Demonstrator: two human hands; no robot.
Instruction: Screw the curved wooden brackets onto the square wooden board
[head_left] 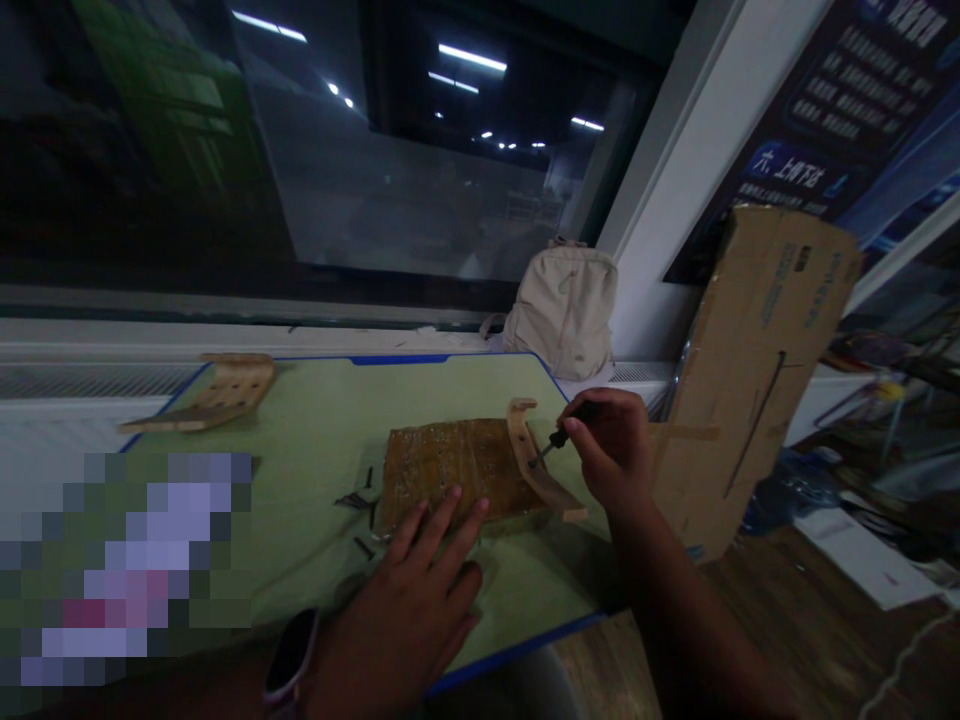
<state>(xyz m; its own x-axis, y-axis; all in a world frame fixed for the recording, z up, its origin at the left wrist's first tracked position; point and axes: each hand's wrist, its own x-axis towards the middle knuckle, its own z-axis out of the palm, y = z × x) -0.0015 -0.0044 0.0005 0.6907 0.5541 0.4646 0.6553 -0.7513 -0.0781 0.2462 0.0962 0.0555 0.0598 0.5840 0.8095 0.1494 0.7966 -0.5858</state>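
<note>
A brown wooden board (pixel 480 455) with a worn, glossy surface lies on the table. Across its right end stands a curved wooden piece (pixel 523 450) with holes in it. My right hand (pixel 611 445) is closed around the dark handle of a screwdriver (pixel 556 440), whose tip meets the curved piece at one of its holes. Spread over the near edge of the board, my left hand (pixel 427 570) presses down with fingers apart. Several dark screws (pixel 364 547) lie just left of the board.
A second curved wooden piece (pixel 225 392) rests at the table's far left corner. The pale green table (pixel 322 400) has a blue rim. Behind it, a beige backpack (pixel 566 305) leans by the window. A tall cardboard box (pixel 757 380) stands at the right.
</note>
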